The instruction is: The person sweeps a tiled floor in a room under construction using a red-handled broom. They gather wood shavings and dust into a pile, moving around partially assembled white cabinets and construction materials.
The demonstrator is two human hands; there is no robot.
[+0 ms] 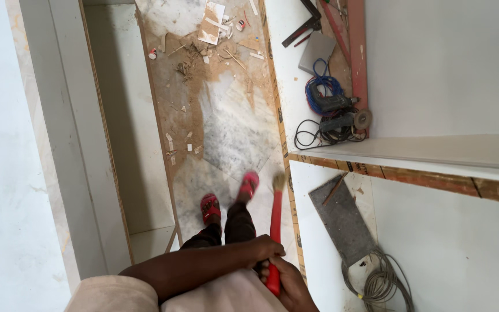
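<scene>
Both hands grip a red-handled broom (275, 231) held almost upright at the person's right side. The left hand (265, 249) reaches across the body and wraps the handle from above; the right hand (289, 284) clenches it just below, near the bottom edge of the view. The bristle end (278, 182) sits down by the marble floor (232, 127), just beside the far foot in a red sandal (249, 185).

To sweep well here, I judge that short, low strokes toward the heap of sawdust and scraps (209, 49) suit best, with the bristles kept flat on the floor and clear of the plywood board edge (287, 167), and well away from the power tools and blue cable (327, 104) lying on the white panel.

The lower end of the handle is hidden between the hands. The bristles are blurred, so whether they touch the floor cannot be told. The coil of grey wire (379, 283) is cut off at the bottom edge
</scene>
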